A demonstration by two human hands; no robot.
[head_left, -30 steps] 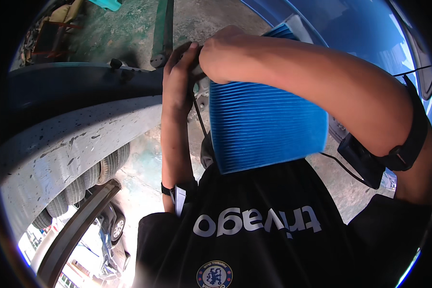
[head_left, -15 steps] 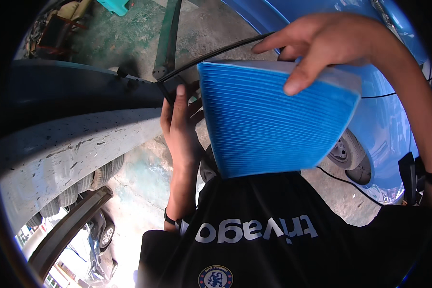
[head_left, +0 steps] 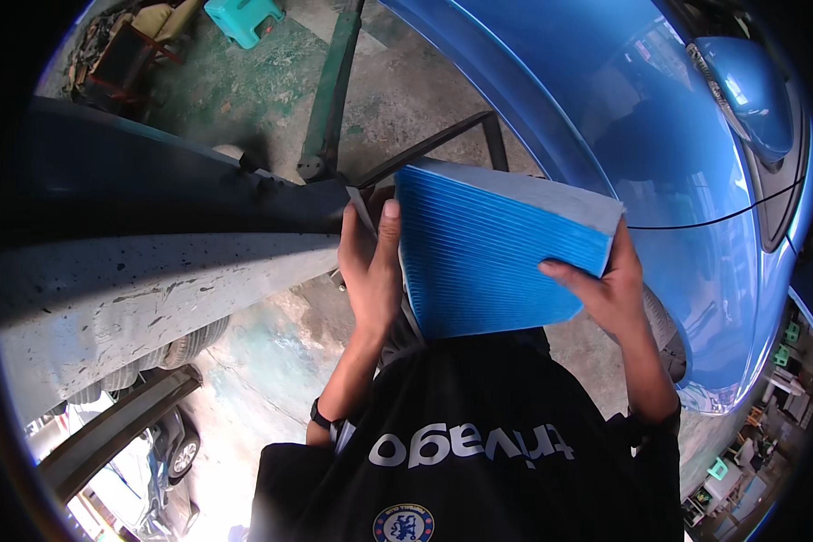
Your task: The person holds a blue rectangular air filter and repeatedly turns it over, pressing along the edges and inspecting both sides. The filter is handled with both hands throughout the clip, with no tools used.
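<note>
A pleated air filter point(head_left: 488, 262), bright blue with a whitish side edge, is tilted in front of my chest. My right hand point(head_left: 610, 294) is closed on its right edge, with the thumb lying on the blue pleats. My left hand point(head_left: 370, 271) is beside the filter's left edge, thumb up, closed around one end of a thin black frame point(head_left: 434, 149). That frame runs out behind the filter and bends down at its far corner; its lower part is hidden. Whether my left fingers also touch the filter I cannot tell.
A blue car body point(head_left: 641, 117) with a side mirror point(head_left: 745, 95) curves along the right. To the left is a long speckled grey panel point(head_left: 154, 280) above stacked tyres point(head_left: 194, 341). A green metal lift arm point(head_left: 330, 99) and a turquoise stool point(head_left: 242, 20) are farther off.
My right hand has moved from the filter's top edge down to its right edge. The black frame now shows a bent corner behind the filter, and my right fingers are away from it.
</note>
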